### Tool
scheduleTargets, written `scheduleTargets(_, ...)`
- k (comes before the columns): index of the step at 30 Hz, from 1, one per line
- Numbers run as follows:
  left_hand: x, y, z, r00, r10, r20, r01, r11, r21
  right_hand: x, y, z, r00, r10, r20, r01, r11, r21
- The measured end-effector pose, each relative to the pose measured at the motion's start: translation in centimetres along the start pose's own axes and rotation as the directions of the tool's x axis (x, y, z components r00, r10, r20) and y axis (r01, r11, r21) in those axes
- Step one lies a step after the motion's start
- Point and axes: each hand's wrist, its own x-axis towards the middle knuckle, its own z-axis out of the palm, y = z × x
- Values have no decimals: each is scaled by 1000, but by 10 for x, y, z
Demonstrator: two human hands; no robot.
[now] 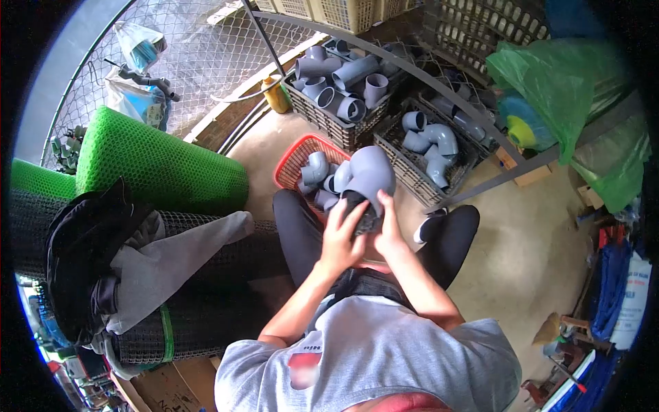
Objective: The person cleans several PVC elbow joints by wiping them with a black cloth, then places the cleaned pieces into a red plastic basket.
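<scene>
A large grey plastic pipe elbow (371, 168) is held up over my lap, its curved end pointing away from me. My left hand (338, 245) is closed around a dark, textured piece (368, 221) at the near end of the elbow. Whether that piece is a cloth or a part, I cannot make out. My right hand (389, 237) grips the elbow's near end from the right, thumb or finger along its side. Just beyond, to the left, a red basket (283, 167) holds several smaller grey fittings (318, 169), partly hidden behind the elbow.
Black crates (330, 124) of grey fittings stand ahead, with another crate (405, 180) to their right. Rolls of green mesh (161, 168) and black mesh lie at left, draped with a grey jacket (165, 264). A metal bar crosses overhead; green plastic (549, 89) hangs at right.
</scene>
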Motion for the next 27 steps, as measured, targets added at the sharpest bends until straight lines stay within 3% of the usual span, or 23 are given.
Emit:
scheduleTargets(1,-11,-23,13,988,151,15,-152,988,33,4,17,-11,990,-140,20,141,982,-126)
scheduleTargets(2,-9,-21,16,987,154,35,-153,987,-44,-1,19,-8,950,-310,30,299,880,-370)
scheduleTargets(4,-4,-22,14,964,29,265,40,967,-252,-12,20,-1,857,-491,158,484,660,-575)
scheduleTargets(5,-2,-18,17,954,-91,286,213,875,-435,-24,16,10,859,-486,164,486,668,-564)
scheduleTargets(6,1,-14,18,922,-199,331,367,720,-589,-31,15,17,860,-481,170,488,678,-550)
scheduleTargets(7,7,-13,16,682,-408,607,730,434,-528,-29,20,8,871,-486,75,435,688,-581)
scheduleTargets(8,6,-6,21,791,-371,487,539,46,-841,-19,25,-8,869,-490,75,437,687,-581)
scheduleTargets(10,17,5,15,771,-371,517,463,-230,-856,-4,27,-39,851,-413,325,517,771,-372)
scheduleTargets(11,17,6,14,752,-369,546,424,-364,-829,-16,14,-27,843,-383,377,525,737,-426)
scheduleTargets(12,18,7,13,751,-365,550,430,-362,-827,-21,8,-21,841,-389,376,529,736,-423)
scheduleTargets(13,21,8,13,810,-373,453,487,-3,-873,-23,1,-17,835,-376,403,543,685,-486)
scheduleTargets(14,24,10,12,870,-337,360,472,357,-806,-22,-6,-16,829,-360,428,554,629,-545)
scheduleTargets(15,38,24,-1,942,-191,274,328,686,-649,-17,-26,-3,798,-387,462,588,335,-736)
scheduleTargets(16,50,31,-9,974,-48,222,157,849,-505,-33,-20,7,724,-502,473,670,675,-309)
scheduleTargets(18,67,32,-23,948,128,293,-36,953,-302,-58,-26,39,774,-513,372,619,737,-271)
scheduleTargets(21,68,36,-22,898,179,401,28,889,-458,-57,-26,26,814,-444,375,522,843,-134)
scheduleTargets(22,66,35,-21,865,319,388,-167,911,-376,-50,-23,12,852,-343,394,386,922,-31)
scheduleTargets(23,54,33,-16,885,149,442,151,805,-574,-56,-27,25,844,-347,409,436,888,-147)
scheduleTargets(24,39,31,-9,846,0,533,438,570,-695,-61,-33,39,836,-352,421,482,837,-258)
scheduleTargets(25,29,26,-4,799,-39,600,577,329,-748,-59,-34,40,823,-338,457,467,861,-203)
scheduleTargets(26,26,35,-4,757,-184,627,647,75,-759,-56,-38,41,821,-344,456,472,858,-202)
scheduleTargets(27,26,39,-9,766,-152,625,610,-135,-781,-54,-40,41,764,-360,535,531,823,-204)
